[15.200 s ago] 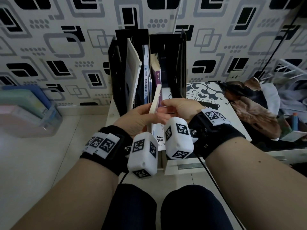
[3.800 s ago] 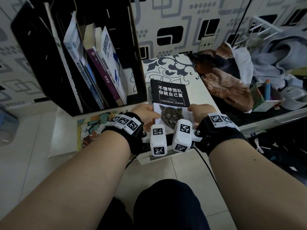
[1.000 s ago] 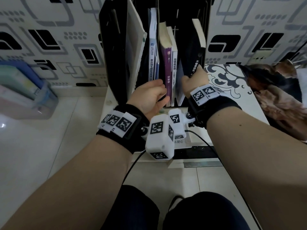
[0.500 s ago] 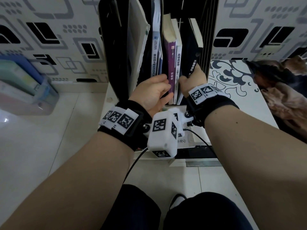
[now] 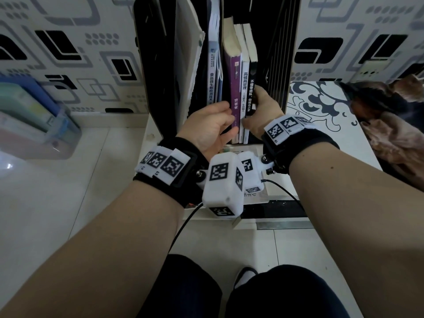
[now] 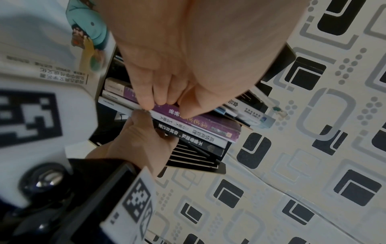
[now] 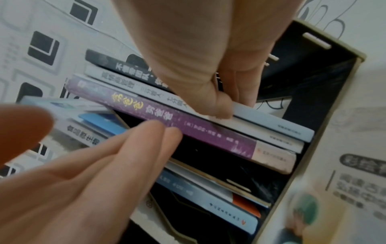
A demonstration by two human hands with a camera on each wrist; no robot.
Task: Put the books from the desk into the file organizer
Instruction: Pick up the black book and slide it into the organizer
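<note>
Two contacts to verify, starting at the fingertips. In the right wrist view, find the left fingertips (image 7: 167,130) extended and laid side by side against the spine of the purple book (image 7: 188,125), curled round nothing. In the same view, read the right thumb (image 7: 221,110) pressed on the pale lower spine of the black book (image 7: 129,69), with the right fingers (image 7: 244,92) reaching down its far cover: a pinch on that book. Confirm from the left wrist view, which alone shows the right hand (image 6: 142,137) from outside, wedged between the black book and the slatted end wall. Moving outward, use the head view for the order, hidden at wrist level: purple book, white book (image 5: 245,88), black book, all upright and touching in the rightmost compartment of the file organizer (image 5: 149,65), with the left hand (image 5: 211,127) low on the purple spine. Note a blue-and-white book (image 5: 212,83) beyond the divider. Check only the wrist views for the illustrated book (image 6: 87,33) lying flat on the desk (image 5: 321,115) before the organizer.
</note>
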